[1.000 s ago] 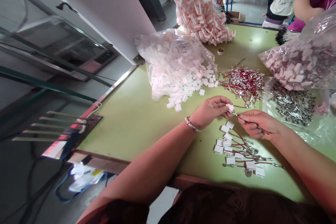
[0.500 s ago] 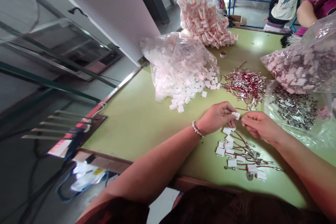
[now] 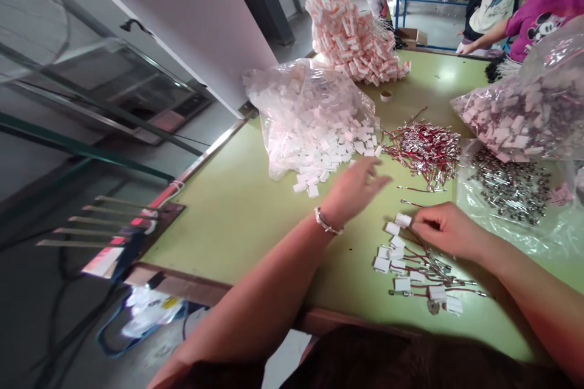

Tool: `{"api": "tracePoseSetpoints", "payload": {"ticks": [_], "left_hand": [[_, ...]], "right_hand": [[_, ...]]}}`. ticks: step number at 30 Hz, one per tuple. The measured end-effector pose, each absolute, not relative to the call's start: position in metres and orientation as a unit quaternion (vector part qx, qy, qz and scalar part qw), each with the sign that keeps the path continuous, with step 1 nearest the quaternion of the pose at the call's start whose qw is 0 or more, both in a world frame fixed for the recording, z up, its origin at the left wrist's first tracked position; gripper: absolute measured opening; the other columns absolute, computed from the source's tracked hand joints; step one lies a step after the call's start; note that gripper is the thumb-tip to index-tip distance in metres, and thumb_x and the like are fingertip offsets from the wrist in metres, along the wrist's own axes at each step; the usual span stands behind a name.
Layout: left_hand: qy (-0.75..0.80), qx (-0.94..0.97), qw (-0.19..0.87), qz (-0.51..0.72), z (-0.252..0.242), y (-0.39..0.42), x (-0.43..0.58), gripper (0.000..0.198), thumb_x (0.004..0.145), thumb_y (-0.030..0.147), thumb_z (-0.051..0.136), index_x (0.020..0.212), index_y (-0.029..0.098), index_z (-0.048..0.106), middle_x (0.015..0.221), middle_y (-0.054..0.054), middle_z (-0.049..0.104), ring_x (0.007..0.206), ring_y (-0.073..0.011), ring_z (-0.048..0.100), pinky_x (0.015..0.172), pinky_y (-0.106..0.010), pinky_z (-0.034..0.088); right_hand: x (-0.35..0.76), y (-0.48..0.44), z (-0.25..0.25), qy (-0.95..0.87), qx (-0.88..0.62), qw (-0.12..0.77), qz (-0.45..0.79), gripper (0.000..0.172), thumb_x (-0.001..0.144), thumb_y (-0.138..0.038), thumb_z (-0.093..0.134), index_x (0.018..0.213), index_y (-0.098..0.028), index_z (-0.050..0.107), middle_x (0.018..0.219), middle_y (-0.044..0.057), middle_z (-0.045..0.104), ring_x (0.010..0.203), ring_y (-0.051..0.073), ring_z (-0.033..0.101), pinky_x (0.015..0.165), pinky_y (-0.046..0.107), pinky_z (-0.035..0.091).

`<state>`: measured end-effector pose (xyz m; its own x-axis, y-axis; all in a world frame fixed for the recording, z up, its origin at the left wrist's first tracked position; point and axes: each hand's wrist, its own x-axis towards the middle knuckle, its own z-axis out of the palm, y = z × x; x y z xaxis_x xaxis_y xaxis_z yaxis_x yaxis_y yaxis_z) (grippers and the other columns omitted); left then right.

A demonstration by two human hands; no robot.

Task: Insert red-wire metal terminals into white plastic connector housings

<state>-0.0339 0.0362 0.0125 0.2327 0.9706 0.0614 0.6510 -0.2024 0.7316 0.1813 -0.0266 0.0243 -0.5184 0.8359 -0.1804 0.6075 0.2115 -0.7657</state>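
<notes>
My left hand (image 3: 353, 190) is open, fingers stretched out, above the table just in front of the loose white connector housings (image 3: 326, 161). Nothing shows in it. My right hand (image 3: 449, 230) is closed in a pinch at a thin red wire (image 3: 410, 203) with a silver terminal on its end; the fingers partly hide the wire. Just left of its fingertips lies a white housing (image 3: 403, 220). Below both hands, several white housings with red wires (image 3: 417, 276) lie in a loose group, their metal terminals pointing right.
A clear plastic bag (image 3: 292, 97) spills the housings. Behind is a heap of orange-and-white pieces (image 3: 351, 36) and a tape roll (image 3: 386, 96). A red wire pile (image 3: 429, 149), a bag of small metal parts (image 3: 511, 185) and another bag of housings (image 3: 520, 115) sit rightward. Co-workers (image 3: 538, 30) are beyond.
My left hand has let go of the white housing and moved left, its fingers opening. My right hand has shifted slightly down and left. A co-worker's arm has reached out over the far table.
</notes>
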Motion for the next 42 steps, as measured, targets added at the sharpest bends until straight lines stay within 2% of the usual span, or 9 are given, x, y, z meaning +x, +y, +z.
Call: {"api": "tracePoseSetpoints", "payload": {"ticks": [3,8,14,19,21,24,29,39,42], "left_hand": [[0.683,0.694,0.098,0.206,0.009,0.053,-0.05,0.032,0.086,0.039,0.056,0.103,0.012,0.062,0.1,-0.015,0.061,0.091,-0.0278,0.061,0.078,-0.04,0.049],[0.647,0.746,0.073,0.141,-0.009,0.064,-0.056,0.021,0.087,0.016,0.048,0.095,0.013,0.066,0.103,-0.014,0.058,0.095,-0.0259,0.059,0.08,-0.035,0.047],[0.569,0.741,0.238,0.266,-0.011,0.061,-0.053,0.014,0.083,0.016,0.055,0.083,0.015,0.069,0.091,-0.007,0.066,0.09,-0.0204,0.059,0.084,-0.033,0.045],[0.494,0.55,0.591,0.323,-0.004,0.043,-0.036,0.019,0.085,0.025,0.057,0.097,0.012,0.065,0.069,-0.002,0.061,0.057,-0.0097,0.052,0.056,-0.023,0.042],[0.444,0.508,0.666,0.319,-0.002,0.034,-0.028,0.027,0.085,0.025,0.058,0.108,0.013,0.062,0.067,-0.001,0.06,0.054,-0.0081,0.051,0.052,-0.021,0.037],[0.407,0.485,0.706,0.318,0.002,0.025,-0.021,0.03,0.083,0.024,0.062,0.112,0.015,0.057,0.07,-0.001,0.062,0.055,-0.0071,0.051,0.049,-0.02,0.034],[0.379,0.443,0.753,0.307,0.008,0.024,-0.02,0.01,0.084,0.021,0.061,0.09,0.014,0.056,0.066,0.001,0.06,0.05,-0.0044,0.049,0.047,-0.018,0.032],[0.433,0.54,0.664,0.283,0.002,0.024,-0.018,0.013,0.079,0.021,0.066,0.088,0.011,0.062,0.062,-0.001,0.063,0.045,-0.0053,0.051,0.041,-0.018,0.037],[0.418,0.52,0.685,0.294,-0.002,0.025,-0.018,0.017,0.079,0.024,0.066,0.09,0.011,0.062,0.063,-0.001,0.065,0.045,-0.0057,0.053,0.041,-0.018,0.039]], "right_hand": [[0.18,-0.027,0.027,-0.808,-0.455,0.142,0.347,0.026,0.086,-0.027,0.048,0.064,-0.02,0.06,0.06,-0.002,0.057,0.054,0.01,0.046,0.056,0.026,0.035],[0.182,-0.011,0.013,-0.807,-0.572,0.093,0.113,0.016,0.087,-0.026,0.051,0.085,-0.019,0.065,0.091,0.006,0.063,0.067,0.014,0.055,0.058,0.029,0.037],[0.179,-0.008,-0.001,-0.805,-0.588,0.008,0.078,0.019,0.091,-0.021,0.043,0.085,-0.015,0.06,0.092,0.01,0.061,0.068,0.018,0.057,0.055,0.032,0.035],[0.185,-0.01,0.013,-0.768,-0.599,0.128,0.186,0.013,0.091,-0.023,0.043,0.083,-0.019,0.053,0.079,0.006,0.064,0.066,0.016,0.057,0.058,0.031,0.039],[0.185,-0.011,0.019,-0.753,-0.585,0.167,0.251,0.013,0.091,-0.024,0.043,0.081,-0.02,0.05,0.069,0.002,0.063,0.062,0.014,0.056,0.058,0.029,0.04],[0.184,-0.012,0.022,-0.749,-0.576,0.193,0.266,0.011,0.088,-0.024,0.048,0.079,-0.021,0.052,0.065,-0.001,0.063,0.058,0.012,0.054,0.057,0.027,0.04],[0.182,-0.013,0.02,-0.779,-0.545,0.208,0.228,0.017,0.088,-0.025,0.048,0.081,-0.021,0.063,0.07,0.001,0.067,0.06,0.012,0.055,0.059,0.026,0.04],[0.182,-0.016,0.019,-0.819,-0.561,0.092,0.077,0.022,0.086,-0.022,0.047,0.074,-0.021,0.066,0.066,0.002,0.066,0.054,0.013,0.054,0.052,0.029,0.029],[0.182,-0.017,0.016,-0.825,-0.553,0.105,0.059,0.022,0.086,-0.022,0.047,0.074,-0.021,0.066,0.066,0.001,0.067,0.056,0.013,0.055,0.053,0.028,0.029]]}}
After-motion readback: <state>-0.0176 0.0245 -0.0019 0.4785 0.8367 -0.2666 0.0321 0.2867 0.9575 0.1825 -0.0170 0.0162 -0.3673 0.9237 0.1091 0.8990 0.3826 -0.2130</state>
